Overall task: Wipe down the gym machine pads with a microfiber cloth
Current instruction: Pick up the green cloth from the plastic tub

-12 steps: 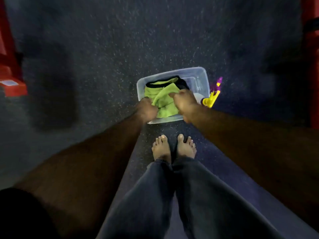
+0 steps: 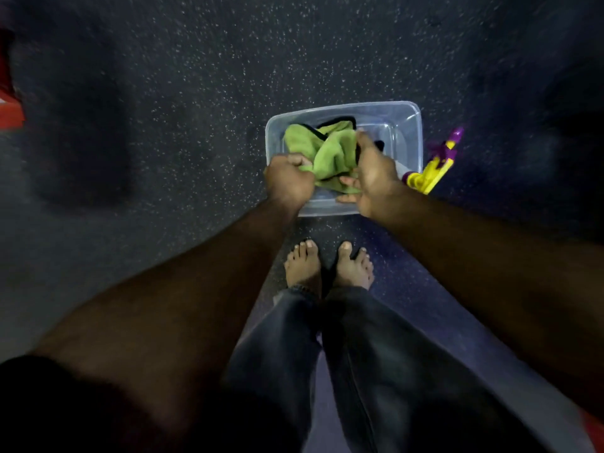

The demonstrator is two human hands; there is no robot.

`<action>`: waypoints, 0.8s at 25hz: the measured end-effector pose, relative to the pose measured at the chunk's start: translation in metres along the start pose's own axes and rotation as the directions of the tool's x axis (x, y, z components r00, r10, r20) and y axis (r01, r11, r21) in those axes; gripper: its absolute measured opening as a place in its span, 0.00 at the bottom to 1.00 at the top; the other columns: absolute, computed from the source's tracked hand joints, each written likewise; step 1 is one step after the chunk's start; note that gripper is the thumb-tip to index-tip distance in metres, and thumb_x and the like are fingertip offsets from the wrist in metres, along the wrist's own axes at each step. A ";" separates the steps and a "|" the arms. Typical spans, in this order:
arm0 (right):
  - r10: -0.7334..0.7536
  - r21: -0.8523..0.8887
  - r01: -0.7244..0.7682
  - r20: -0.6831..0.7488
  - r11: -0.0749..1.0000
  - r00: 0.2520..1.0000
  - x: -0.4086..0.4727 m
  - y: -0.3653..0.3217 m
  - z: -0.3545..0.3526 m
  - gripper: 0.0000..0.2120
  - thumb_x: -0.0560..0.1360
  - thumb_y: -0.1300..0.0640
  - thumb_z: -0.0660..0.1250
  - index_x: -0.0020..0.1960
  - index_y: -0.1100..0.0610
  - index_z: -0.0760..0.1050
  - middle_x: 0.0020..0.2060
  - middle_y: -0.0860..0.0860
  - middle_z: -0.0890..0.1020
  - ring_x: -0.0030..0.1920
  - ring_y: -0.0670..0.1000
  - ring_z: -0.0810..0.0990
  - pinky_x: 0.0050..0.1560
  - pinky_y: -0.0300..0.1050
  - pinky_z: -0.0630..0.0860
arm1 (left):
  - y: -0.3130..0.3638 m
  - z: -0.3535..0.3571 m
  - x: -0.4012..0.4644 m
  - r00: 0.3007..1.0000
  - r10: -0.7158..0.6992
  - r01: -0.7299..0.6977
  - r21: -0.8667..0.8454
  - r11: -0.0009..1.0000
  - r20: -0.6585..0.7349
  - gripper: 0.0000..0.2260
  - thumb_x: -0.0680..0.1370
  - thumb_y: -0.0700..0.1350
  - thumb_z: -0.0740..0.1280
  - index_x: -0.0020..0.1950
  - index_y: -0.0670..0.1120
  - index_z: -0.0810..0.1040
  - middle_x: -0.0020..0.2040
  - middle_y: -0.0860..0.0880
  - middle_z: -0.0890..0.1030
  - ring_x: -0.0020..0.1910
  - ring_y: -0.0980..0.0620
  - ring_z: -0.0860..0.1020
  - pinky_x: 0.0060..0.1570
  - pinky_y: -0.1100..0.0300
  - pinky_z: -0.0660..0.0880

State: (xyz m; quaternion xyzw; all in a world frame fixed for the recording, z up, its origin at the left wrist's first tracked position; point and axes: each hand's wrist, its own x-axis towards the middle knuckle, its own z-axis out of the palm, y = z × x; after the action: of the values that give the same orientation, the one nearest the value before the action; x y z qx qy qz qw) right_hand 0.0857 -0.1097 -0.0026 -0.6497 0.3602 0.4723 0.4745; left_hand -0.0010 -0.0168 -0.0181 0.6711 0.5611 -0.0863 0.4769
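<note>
I am gathering the green microfiber cloth out of the clear tub on the floor, left hand fisted on its near-left edge, right hand pinching its right side. Next, I judge, lifting it clear toward the pads.

The left hand and right hand cover parts of the green cloth. A red object is cut off at the left edge. The right hand hides part of the yellow and purple spray bottle
</note>
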 end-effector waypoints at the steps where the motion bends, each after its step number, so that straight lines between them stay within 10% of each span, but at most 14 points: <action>1: -0.007 0.041 0.006 0.015 0.999 1.000 -0.037 -0.008 -0.007 0.26 0.77 0.35 0.64 0.62 0.54 0.77 0.54 0.54 0.84 0.49 0.57 0.85 0.41 0.58 0.83 | 0.025 -0.021 -0.028 1.000 0.023 -0.022 -0.123 0.992 0.007 0.16 0.69 0.28 0.60 0.34 0.47 0.81 0.36 0.50 0.82 0.38 0.52 0.79 0.42 0.61 0.78; 7: 0.036 0.300 -0.108 0.239 0.948 0.970 -0.296 -0.047 -0.050 0.20 0.81 0.51 0.62 0.68 0.60 0.75 0.61 0.60 0.82 0.50 0.57 0.85 0.50 0.51 0.84 | 0.179 -0.200 -0.214 0.989 0.069 0.057 -0.772 0.634 0.130 0.22 0.73 0.22 0.56 0.57 0.41 0.78 0.49 0.42 0.84 0.43 0.50 0.83 0.45 0.56 0.82; 11: 0.058 0.154 -0.114 0.330 0.981 0.942 -0.472 -0.093 -0.059 0.26 0.80 0.40 0.59 0.65 0.60 0.75 0.58 0.67 0.81 0.51 0.66 0.83 0.51 0.58 0.82 | 0.259 -0.318 -0.326 0.938 0.195 0.121 -0.800 0.588 0.285 0.16 0.75 0.34 0.60 0.62 0.36 0.76 0.53 0.42 0.83 0.52 0.47 0.82 0.58 0.53 0.77; 16: -0.441 -0.458 0.463 0.161 0.759 0.883 -0.630 -0.140 -0.060 0.36 0.61 0.37 0.70 0.61 0.58 0.75 0.56 0.56 0.82 0.54 0.56 0.81 0.52 0.50 0.79 | 0.330 -0.411 -0.421 0.887 0.375 0.017 -0.832 0.554 0.268 0.18 0.78 0.43 0.60 0.66 0.38 0.75 0.61 0.39 0.80 0.60 0.45 0.80 0.60 0.52 0.77; 20: -0.715 -0.281 0.815 0.391 0.507 0.579 -0.699 -0.157 -0.057 0.30 0.74 0.60 0.72 0.72 0.55 0.65 0.57 0.46 0.76 0.55 0.41 0.77 0.51 0.32 0.72 | 0.363 -0.473 -0.465 0.836 0.542 -0.325 -0.722 0.611 0.082 0.09 0.75 0.38 0.65 0.51 0.38 0.82 0.43 0.48 0.86 0.43 0.52 0.83 0.47 0.59 0.80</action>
State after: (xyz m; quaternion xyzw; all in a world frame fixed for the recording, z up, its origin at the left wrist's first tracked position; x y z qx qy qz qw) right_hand 0.0392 -0.1050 0.7145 -0.7712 -0.1369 0.3484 0.5149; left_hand -0.0612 0.0508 0.7324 0.5436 0.2934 0.1471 0.7725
